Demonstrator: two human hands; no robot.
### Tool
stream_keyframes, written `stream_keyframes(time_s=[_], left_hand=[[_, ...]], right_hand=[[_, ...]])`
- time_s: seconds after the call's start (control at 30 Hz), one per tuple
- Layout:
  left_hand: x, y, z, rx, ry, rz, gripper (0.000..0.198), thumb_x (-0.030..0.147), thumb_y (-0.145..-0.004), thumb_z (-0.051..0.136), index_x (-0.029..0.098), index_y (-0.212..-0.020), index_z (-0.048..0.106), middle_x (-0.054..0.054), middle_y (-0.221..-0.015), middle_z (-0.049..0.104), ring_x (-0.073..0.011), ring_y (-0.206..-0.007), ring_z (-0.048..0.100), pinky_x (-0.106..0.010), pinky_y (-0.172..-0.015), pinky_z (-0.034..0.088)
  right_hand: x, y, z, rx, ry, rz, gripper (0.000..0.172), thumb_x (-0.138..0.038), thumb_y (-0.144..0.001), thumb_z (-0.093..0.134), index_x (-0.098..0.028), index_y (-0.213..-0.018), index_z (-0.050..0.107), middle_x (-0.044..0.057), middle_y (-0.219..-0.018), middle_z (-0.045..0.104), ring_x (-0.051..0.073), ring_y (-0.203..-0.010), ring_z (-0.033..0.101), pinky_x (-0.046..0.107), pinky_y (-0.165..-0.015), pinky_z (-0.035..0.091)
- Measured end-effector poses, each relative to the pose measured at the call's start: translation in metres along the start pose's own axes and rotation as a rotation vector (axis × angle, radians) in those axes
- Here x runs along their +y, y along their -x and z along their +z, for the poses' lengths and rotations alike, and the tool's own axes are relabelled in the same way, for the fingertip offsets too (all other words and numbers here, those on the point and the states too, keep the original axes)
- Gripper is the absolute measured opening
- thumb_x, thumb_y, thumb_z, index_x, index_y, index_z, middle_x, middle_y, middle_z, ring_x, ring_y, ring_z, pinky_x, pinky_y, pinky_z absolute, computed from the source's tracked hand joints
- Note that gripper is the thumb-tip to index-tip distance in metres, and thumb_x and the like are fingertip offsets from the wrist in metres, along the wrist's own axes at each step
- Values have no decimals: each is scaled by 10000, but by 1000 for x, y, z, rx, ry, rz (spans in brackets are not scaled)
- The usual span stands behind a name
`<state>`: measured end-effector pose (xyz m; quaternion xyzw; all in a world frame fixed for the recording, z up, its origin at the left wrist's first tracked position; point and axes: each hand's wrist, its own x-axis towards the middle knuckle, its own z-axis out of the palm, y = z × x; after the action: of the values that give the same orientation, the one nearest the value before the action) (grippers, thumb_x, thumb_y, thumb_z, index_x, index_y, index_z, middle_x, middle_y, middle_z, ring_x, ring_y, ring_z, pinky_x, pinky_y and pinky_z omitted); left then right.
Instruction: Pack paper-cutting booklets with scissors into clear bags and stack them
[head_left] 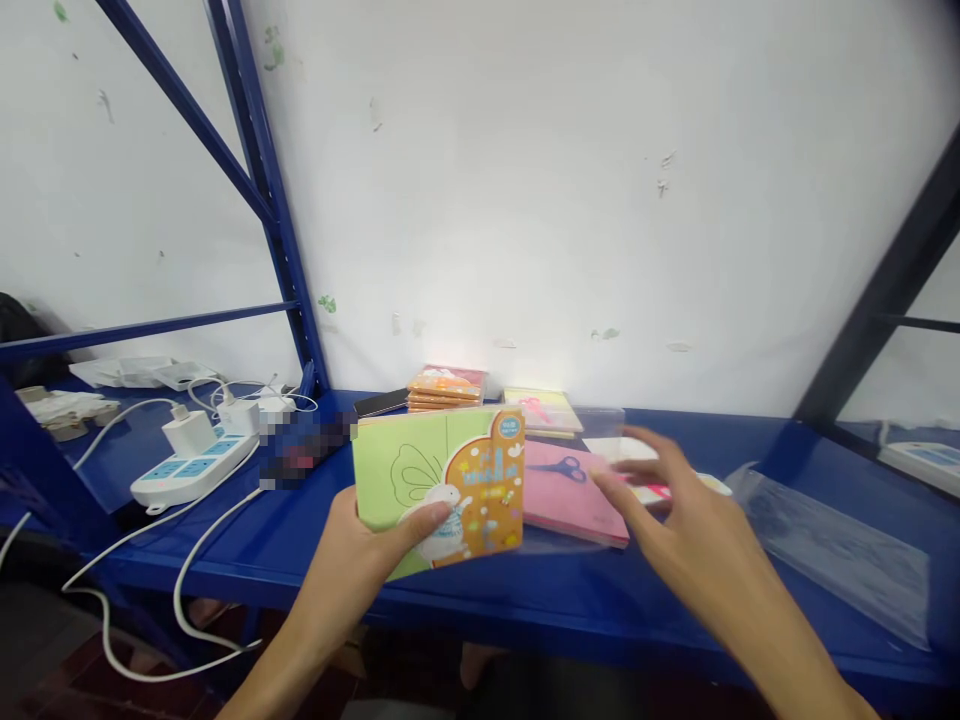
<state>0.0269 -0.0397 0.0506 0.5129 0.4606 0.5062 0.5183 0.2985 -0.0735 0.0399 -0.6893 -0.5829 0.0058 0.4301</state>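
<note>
My left hand point(390, 535) grips a craft paper pack, its thumb pressed across the front. The pack has a light green sheet point(401, 465) with a butterfly outline and an orange printed card point(487, 500). Clear plastic film point(555, 547) reaches from the pack's right edge toward my right hand point(664, 490). That hand is slightly blurred, with thumb and fingers apart; whether it touches the film is unclear. Behind the film lies a pink paper stack point(577, 500) with a scissors picture. A white sheet point(619, 452) sits partly behind my right fingers.
Behind the pack are a stack of orange packs point(446, 385) and a yellow pack point(540, 410). An empty-looking clear plastic bag point(840, 560) lies right on the blue table point(675, 600). Left stands a power strip point(199, 465) with white cables point(180, 590); blue frame posts point(274, 200) rise behind.
</note>
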Motion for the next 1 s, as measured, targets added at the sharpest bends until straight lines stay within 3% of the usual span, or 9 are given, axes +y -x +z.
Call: stream_keyframes(time_s=[0.1,0.2,0.4,0.53,0.6,0.67,0.73,0.83,1.0], left_hand=[[9,7,-4,110,-223,149,342,325,-636,921,196,-937,824,-68,-1046,807,-350,-1072,722,-355,-944,586],[12,18,-6,88,-250,266,253,280,-635,912,237,-873,835,-59,-1029,801,-356,-1168,672,-322,-1011,535],[5,32,-10,170,-155,442,229,178,-626,891,269,-821,813,-82,-1032,775,-383,-1326,546,-364,-1112,459],[6,23,-26,329,-269,655,807,67,-488,943,366,-1177,649,65,-1447,581,-288,-1470,393,-308,-1198,375],[9,16,-28,414,-203,646,1105,60,-468,955,426,-1374,440,91,-1581,428,-243,-1499,348,-259,-1168,396],[11,10,-24,354,-138,534,1198,104,-539,949,442,-1470,275,60,-1576,446,-232,-1506,338,-257,-1152,404],[11,7,-18,185,-78,374,1093,199,-630,931,380,-1499,293,-7,-1478,573,-277,-1476,394,-314,-1142,426],[7,5,-9,-34,-12,169,739,366,-691,901,225,-1342,582,-88,-1228,741,-357,-1301,587,-382,-1064,500],[2,2,-6,-96,-114,153,403,431,-726,862,206,-1045,762,-58,-933,808,-308,-981,734,-337,-889,581]], right_hand=[[-2,2,-4,171,88,-195,846,-655,-831,684,-275,-1527,391,143,-1379,623,387,-1212,602,520,-929,515],[-12,5,-4,167,92,-458,685,-489,-896,694,-319,-1508,438,116,-1477,535,365,-1341,499,533,-1056,450],[-30,14,11,18,-63,-732,215,-212,-974,615,-308,-1155,679,25,-1114,757,265,-1146,638,456,-998,475],[-46,22,18,17,-253,-601,107,-247,-945,665,-282,-1013,739,24,-911,769,243,-891,681,423,-888,506],[-53,26,21,-23,-382,-460,87,-300,-929,685,-273,-890,758,23,-838,754,236,-820,672,399,-823,523],[-59,28,23,-82,-525,-282,148,-364,-911,699,-267,-827,774,32,-834,760,253,-840,685,390,-793,541],[-62,27,26,-141,-691,-116,190,-433,-887,712,-266,-885,805,48,-906,785,287,-918,711,402,-807,566],[-64,24,28,-195,-914,11,293,-485,-851,735,-256,-1016,817,68,-1022,801,318,-1026,723,427,-880,585],[-62,19,31,-281,-1003,48,338,-486,-824,768,-231,-1040,816,88,-1084,797,313,-1052,724,430,-921,584]])
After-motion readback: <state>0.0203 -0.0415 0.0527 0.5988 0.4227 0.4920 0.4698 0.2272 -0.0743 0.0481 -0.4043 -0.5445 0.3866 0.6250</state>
